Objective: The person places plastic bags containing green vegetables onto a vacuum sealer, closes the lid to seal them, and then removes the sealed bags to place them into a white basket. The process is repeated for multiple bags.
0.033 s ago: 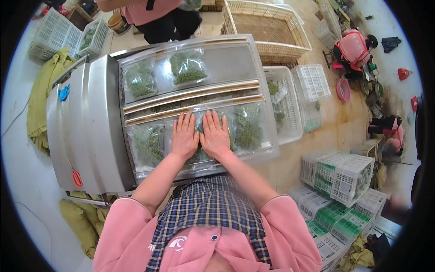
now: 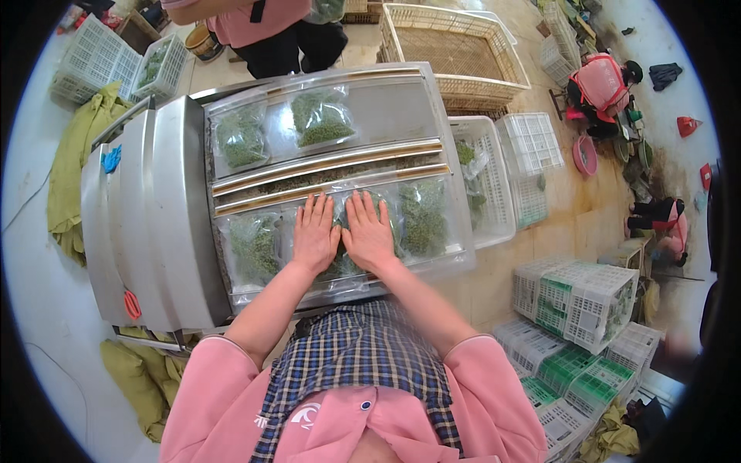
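Seeing left hand (image 2: 312,241) and right hand (image 2: 369,239) flat on the middle bag (image 2: 345,264), center frame, fingers (image 2: 319,207) slightly spread, pinching nothing. Could crush greens (image 2: 342,271) by pressing too hard, or skew the bag against the strip (image 2: 266,200) by sliding unevenly. Working on a steel counter (image 2: 395,104) with other bags (image 2: 423,217) alongside. Crates (image 2: 575,297) lower right, scissors (image 2: 132,305) lower left, co-worker (image 2: 266,32) at top.

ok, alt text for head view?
A person's left hand and right hand lie flat, side by side, on bagged greens, with similar bags either side, on a metal machine. Two more bags lie on its far section; plastic crates stand to the right.
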`<state>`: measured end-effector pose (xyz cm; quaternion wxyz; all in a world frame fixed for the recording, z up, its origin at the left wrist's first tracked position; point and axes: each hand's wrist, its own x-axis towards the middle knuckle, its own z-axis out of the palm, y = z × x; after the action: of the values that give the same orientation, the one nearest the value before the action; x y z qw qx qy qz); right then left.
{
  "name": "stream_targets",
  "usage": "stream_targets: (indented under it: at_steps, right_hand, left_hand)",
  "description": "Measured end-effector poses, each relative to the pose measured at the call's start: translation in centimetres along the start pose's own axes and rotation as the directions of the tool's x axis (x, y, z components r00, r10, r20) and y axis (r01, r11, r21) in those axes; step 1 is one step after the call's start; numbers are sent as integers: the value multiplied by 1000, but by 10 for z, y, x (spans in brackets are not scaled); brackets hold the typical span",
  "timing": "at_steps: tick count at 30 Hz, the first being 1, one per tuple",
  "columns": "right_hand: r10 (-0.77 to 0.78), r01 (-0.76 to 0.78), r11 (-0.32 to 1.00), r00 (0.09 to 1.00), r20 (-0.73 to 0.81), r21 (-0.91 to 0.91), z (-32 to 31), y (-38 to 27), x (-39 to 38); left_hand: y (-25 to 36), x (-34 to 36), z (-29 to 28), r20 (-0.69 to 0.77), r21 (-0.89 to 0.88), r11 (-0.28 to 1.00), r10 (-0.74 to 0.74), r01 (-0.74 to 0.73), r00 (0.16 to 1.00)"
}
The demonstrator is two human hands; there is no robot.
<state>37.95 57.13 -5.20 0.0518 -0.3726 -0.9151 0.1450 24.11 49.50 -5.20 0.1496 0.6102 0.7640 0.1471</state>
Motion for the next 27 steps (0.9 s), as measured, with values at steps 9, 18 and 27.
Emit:
stream_targets:
  at_steps: [9,18,27]
  right_hand:
    - [286,-274,958,929,-234,83,-24,120,-25]
    - [234,-197,971,904,-358,136,-27,131,8]
    - [290,-305,952,914,-284,-9,-4,106,71]
  left_hand:
    - [-86,-62,-25,-342,269,898,-250,349,906]
    - [-66,-31,-22,-436,68,944,-263,323,861]
    - [-4,53,8,-157,65,849,-511,525,845]
